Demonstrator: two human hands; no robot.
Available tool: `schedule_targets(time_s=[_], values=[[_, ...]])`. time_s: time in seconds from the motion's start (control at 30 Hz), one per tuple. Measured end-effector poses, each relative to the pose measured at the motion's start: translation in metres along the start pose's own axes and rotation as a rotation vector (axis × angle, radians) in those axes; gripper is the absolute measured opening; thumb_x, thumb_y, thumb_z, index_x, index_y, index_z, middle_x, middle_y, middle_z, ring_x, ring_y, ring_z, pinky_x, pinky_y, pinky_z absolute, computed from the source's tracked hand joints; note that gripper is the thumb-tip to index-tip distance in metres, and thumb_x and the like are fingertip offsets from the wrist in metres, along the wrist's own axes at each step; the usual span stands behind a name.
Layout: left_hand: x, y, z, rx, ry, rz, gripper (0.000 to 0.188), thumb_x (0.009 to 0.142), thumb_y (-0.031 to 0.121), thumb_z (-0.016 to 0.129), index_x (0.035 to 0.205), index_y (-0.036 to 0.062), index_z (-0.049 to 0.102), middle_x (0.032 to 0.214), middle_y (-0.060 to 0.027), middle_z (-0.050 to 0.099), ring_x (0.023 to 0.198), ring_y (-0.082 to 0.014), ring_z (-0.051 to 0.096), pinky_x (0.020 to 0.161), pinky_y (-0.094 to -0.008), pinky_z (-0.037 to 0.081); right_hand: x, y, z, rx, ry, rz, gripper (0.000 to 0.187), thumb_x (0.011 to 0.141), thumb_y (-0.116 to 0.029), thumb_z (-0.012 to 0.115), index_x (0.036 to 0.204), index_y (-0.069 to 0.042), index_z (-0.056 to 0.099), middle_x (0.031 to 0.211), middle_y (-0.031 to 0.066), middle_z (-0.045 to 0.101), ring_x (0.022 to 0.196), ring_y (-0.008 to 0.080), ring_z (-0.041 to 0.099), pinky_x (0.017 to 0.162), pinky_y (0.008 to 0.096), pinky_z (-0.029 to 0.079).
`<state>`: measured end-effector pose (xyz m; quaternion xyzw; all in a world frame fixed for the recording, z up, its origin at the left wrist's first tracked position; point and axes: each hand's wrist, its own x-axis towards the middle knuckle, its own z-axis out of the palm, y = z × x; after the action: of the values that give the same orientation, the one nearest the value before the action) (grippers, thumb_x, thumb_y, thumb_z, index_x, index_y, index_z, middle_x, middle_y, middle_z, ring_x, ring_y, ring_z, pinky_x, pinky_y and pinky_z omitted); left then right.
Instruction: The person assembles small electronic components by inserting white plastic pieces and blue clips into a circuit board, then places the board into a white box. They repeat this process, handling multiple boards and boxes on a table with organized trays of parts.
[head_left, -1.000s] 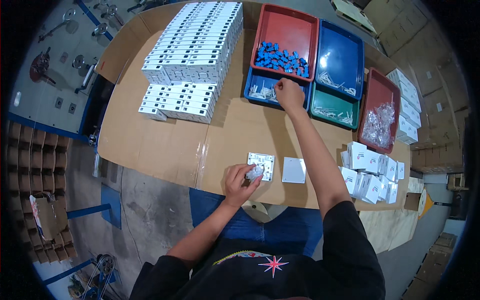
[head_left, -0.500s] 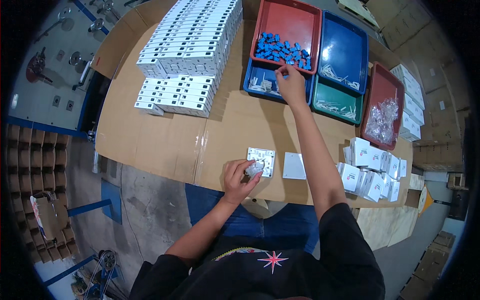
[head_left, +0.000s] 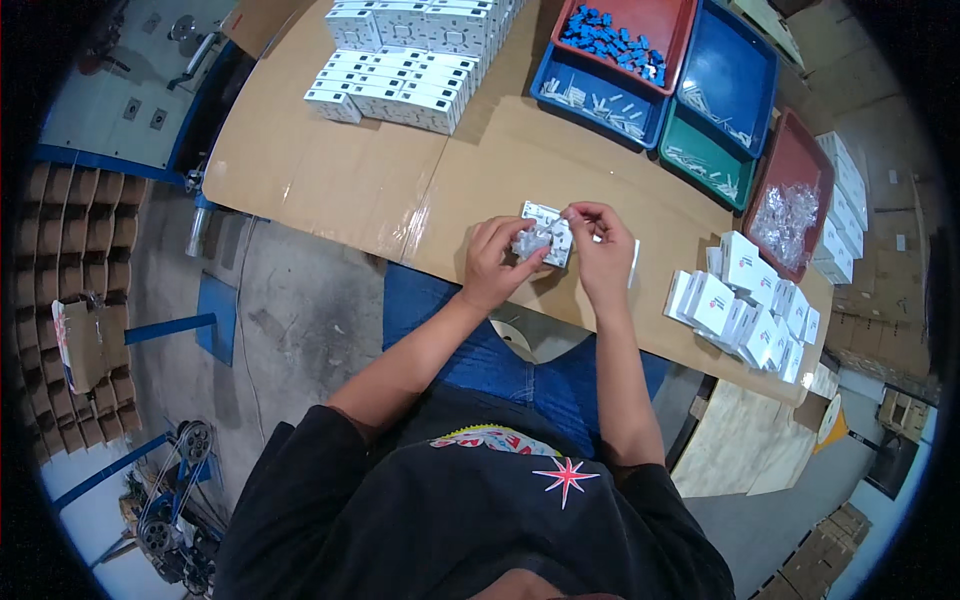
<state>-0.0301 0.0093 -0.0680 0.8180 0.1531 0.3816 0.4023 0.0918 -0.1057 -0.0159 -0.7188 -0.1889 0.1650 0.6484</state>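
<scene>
A white square plate with moulded details (head_left: 545, 213) lies near the table's front edge, between my hands. My left hand (head_left: 492, 268) is closed at its left side, fingers and thumb around a small crumpled clear plastic bag (head_left: 528, 243) held over the plate. From the right, my right hand (head_left: 607, 262) reaches to the plate's right edge with thumb and forefinger pinched together; what they hold, if anything, is too small to make out. A second, flat white plate (head_left: 635, 262) shows partly behind my right hand.
Stacked white boxes (head_left: 400, 90) stand at the far left. Farther right are a red tray of blue pieces (head_left: 690, 25), blue trays (head_left: 655, 133) and a green tray (head_left: 672, 172) of small white parts, and a red tray of clear bags (head_left: 785, 125). Small white boxes (head_left: 745, 265) pile up at right.
My right hand has come back from the trays of small parts to the plate beside my left hand. My left hand still holds the clear bag. The whole view has shifted.
</scene>
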Motion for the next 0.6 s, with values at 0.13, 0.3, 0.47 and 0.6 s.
schedule_targets(time_s=[0.13, 0.3, 0.47, 0.6], values=[[0.001, 0.000, 0.001, 0.008, 0.008, 0.054, 0.040, 0.077, 0.016, 0.088, 0.112, 0.0057, 0.072, 0.106, -0.0085, 0.073, 0.086, -0.0249, 0.066, 0.082, -0.0364, 0.050, -0.022, -0.003, 0.007, -0.034, 0.001, -0.030, 0.012, 0.096, -0.008, 0.076, 0.103, 0.001, 0.073, 0.084, 0.0008, 0.070, 0.070, 0.0046, 0.055, 0.063, 0.0225, 0.045], [0.001, 0.004, 0.000, -0.001, 0.034, 0.121, 0.039, 0.077, 0.017, 0.086, 0.113, 0.0062, 0.072, 0.104, -0.0095, 0.073, 0.092, -0.0283, 0.067, 0.086, -0.0393, 0.050, -0.034, 0.005, 0.013, -0.052, -0.008, -0.144, 0.010, 0.093, -0.007, 0.077, 0.099, 0.000, 0.073, 0.101, 0.0078, 0.067, 0.075, 0.0121, 0.061, 0.065, 0.0255, 0.049], [0.001, 0.011, -0.005, -0.059, -0.006, 0.137, 0.038, 0.079, 0.015, 0.083, 0.114, 0.0056, 0.071, 0.104, -0.0107, 0.072, 0.098, -0.0300, 0.069, 0.088, -0.0397, 0.050, -0.039, -0.001, 0.005, -0.159, -0.019, -0.288, 0.011, 0.093, -0.008, 0.077, 0.099, 0.000, 0.073, 0.102, 0.0088, 0.069, 0.076, 0.0147, 0.064, 0.067, 0.0279, 0.051], [0.002, 0.014, -0.011, -0.066, -0.032, 0.139, 0.038, 0.080, 0.013, 0.082, 0.116, 0.0050, 0.071, 0.105, -0.0115, 0.072, 0.098, -0.0308, 0.069, 0.087, -0.0404, 0.052, -0.044, -0.025, -0.009, -0.317, -0.191, -0.170, 0.015, 0.094, -0.014, 0.076, 0.101, 0.000, 0.074, 0.096, 0.0101, 0.072, 0.074, 0.0152, 0.065, 0.067, 0.0285, 0.051]])
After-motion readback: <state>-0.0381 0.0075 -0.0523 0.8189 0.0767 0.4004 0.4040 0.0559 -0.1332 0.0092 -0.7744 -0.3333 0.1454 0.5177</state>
